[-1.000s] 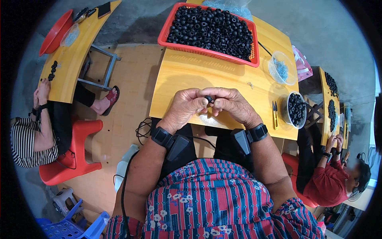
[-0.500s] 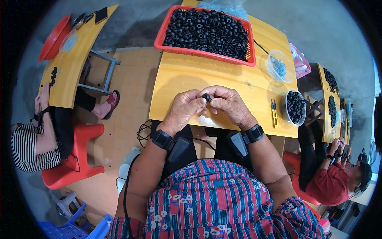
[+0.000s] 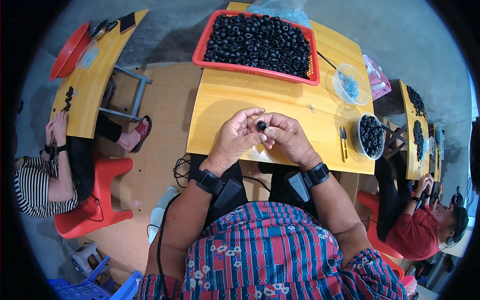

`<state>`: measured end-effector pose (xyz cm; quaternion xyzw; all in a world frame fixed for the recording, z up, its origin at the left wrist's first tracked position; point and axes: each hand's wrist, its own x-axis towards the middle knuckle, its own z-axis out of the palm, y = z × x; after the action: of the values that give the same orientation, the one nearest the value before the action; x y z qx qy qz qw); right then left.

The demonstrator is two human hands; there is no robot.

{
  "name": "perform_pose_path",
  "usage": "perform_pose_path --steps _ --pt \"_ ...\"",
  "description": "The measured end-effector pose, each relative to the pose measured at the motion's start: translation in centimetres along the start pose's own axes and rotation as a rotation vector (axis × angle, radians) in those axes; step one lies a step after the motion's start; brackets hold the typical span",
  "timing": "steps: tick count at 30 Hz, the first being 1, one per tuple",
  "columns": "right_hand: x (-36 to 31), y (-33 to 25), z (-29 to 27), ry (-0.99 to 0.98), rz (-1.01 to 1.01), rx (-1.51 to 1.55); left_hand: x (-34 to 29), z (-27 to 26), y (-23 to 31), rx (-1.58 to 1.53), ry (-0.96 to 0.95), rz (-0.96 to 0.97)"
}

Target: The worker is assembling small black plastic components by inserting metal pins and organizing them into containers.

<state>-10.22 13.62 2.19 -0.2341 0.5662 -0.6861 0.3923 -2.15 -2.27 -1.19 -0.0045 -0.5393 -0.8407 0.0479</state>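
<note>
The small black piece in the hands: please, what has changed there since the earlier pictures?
The left hand has opened, its thumb moving down from the small black piece; whether it still touches the piece is unclear. The right hand keeps its pinching grip. The red basket, yellow-handled snips and tub stayed in place.

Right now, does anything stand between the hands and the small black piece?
Nothing visible does. The small black piece is at the fingertips of the right hand, with the left hand close by; whether that one touches it is unclear. The red basket lies beyond both hands, not in between.
</note>
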Motion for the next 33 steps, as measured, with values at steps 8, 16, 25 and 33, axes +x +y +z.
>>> perform_pose_path --steps 8,16,25,33 --pt "-0.3 1.1 -0.1 0.025 -0.014 -0.030 -0.1 0.2 -0.6 0.199 0.003 -0.021" --pt "-0.7 2.0 -0.4 0.027 -0.022 0.008 -0.2 0.7 -0.2 0.309 0.011 0.009" --pt "-0.6 2.7 0.0 0.030 -0.027 0.035 -0.8 1.3 0.6 0.327 0.050 -0.012" --pt "-0.9 1.1 -0.2 0.112 -0.053 -0.007 -0.2 2.2 0.4 0.131 0.033 -0.039"
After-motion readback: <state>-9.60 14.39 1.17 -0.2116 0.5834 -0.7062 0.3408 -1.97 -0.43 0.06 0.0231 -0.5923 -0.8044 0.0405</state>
